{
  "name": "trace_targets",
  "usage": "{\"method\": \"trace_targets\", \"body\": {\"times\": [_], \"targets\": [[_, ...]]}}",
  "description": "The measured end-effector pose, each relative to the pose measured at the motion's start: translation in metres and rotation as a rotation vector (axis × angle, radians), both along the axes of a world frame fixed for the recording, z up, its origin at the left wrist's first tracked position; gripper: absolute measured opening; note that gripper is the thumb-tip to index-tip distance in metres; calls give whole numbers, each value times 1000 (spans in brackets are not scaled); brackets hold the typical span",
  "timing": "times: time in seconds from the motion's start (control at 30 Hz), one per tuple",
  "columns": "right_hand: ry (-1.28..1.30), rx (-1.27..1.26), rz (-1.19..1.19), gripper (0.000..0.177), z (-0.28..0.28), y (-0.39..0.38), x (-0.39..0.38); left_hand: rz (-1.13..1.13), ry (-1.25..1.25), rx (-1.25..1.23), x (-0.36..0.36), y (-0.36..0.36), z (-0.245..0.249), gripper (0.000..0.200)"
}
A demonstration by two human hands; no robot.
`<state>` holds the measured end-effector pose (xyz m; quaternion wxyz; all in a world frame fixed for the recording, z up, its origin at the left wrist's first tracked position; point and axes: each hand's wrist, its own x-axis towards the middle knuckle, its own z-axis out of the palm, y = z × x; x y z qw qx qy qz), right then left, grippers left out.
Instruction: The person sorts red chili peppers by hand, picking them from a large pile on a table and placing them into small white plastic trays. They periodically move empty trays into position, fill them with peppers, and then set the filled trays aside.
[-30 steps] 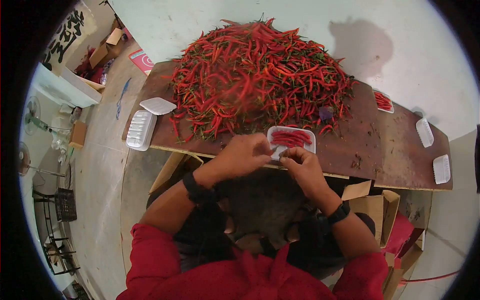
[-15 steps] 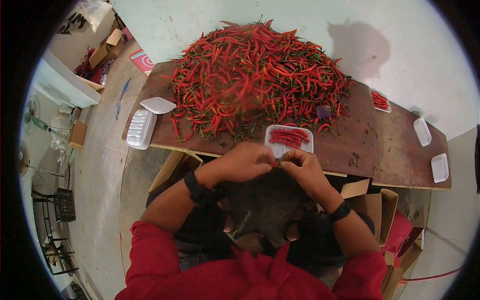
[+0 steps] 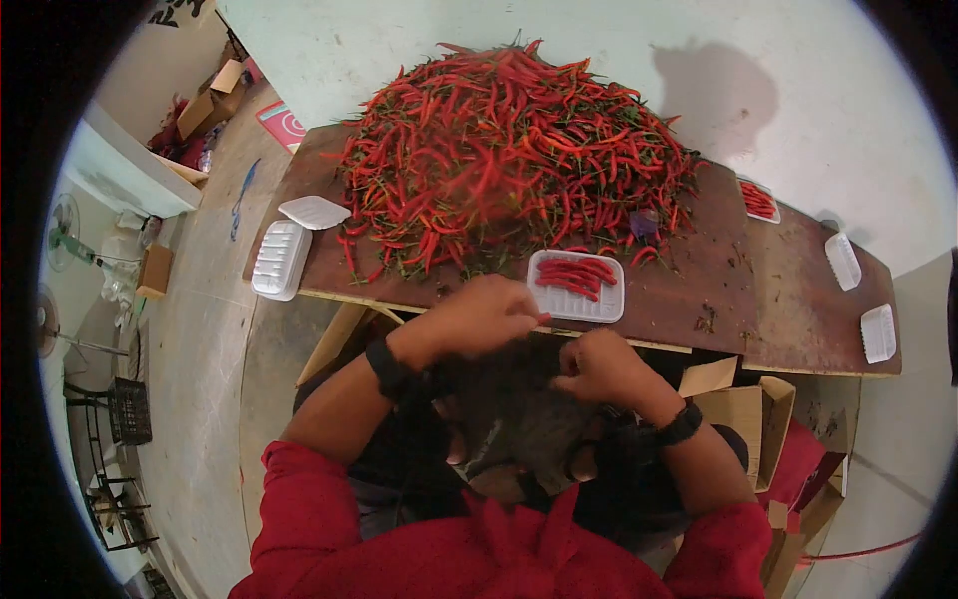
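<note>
My left hand is closed at the table's front edge, left of a white foam tray. A small red tip shows at its fingertips, a chili pepper mostly hidden by the fingers. Just below the tray's front edge, my right hand is curled closed, its fingertips pressed together. Whatever they may hold is too small to make out. Several red chilies without visible green stems lie side by side in the tray. Behind it rises a large heap of red chilies with green stems.
Stacked white trays and a loose tray sit at the table's left end. To the right are a filled tray and two more trays. Cardboard boxes stand below the brown tabletop.
My hands have come apart. The right has moved down, away from the left, which stays near its place with the red tip at its fingers. The chilies in the tray look unchanged.
</note>
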<state>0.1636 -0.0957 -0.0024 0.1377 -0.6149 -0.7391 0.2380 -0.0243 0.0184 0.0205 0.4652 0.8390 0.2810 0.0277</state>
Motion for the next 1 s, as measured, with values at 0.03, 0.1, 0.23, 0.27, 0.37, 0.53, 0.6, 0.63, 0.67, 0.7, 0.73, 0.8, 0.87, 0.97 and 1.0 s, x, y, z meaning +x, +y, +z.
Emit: {"method": "trace_targets", "body": {"times": [0.03,0.1,0.23,0.27,0.37,0.53,0.6,0.63,0.67,0.7,0.73,0.8,0.87,0.97,1.0], "targets": [[10,-24,67,21,0,-1,2,41,-20,-26,-1,2,-1,20],[19,-51,134,21,6,-1,1,21,-31,-46,0,5,-4,20],[260,90,-210,21,19,4,-1,-55,-48,-88,6,1,-7,20],[300,140,-213,20,18,5,0,-56,-48,-87,8,1,-9,20],[179,238,-102,16,6,5,2,-128,-60,-17,15,0,-16,21],[124,209,-100,14,6,4,7,-128,-47,43,23,-2,-17,22],[106,188,-109,13,3,5,12,-108,-30,125,26,0,-21,21],[75,222,-154,14,-1,7,15,-86,-13,208,28,2,-22,21],[44,256,-196,16,-3,9,17,-88,-13,208,30,4,-24,21],[45,257,-198,16,-2,10,20,-82,-34,265,31,7,-25,20],[49,202,-218,14,2,11,21,-75,-54,320,32,8,-27,18],[55,146,-240,13,2,12,23,-61,-70,325,35,9,-32,18],[25,162,-247,14,-4,13,26,-47,-86,328,39,9,-36,18],[0,214,-240,14,-6,14,27,-40,-89,377,45,9,-39,16],[1,213,-243,14,-7,15,28,18,-127,269,44,9,-37,17]]}}
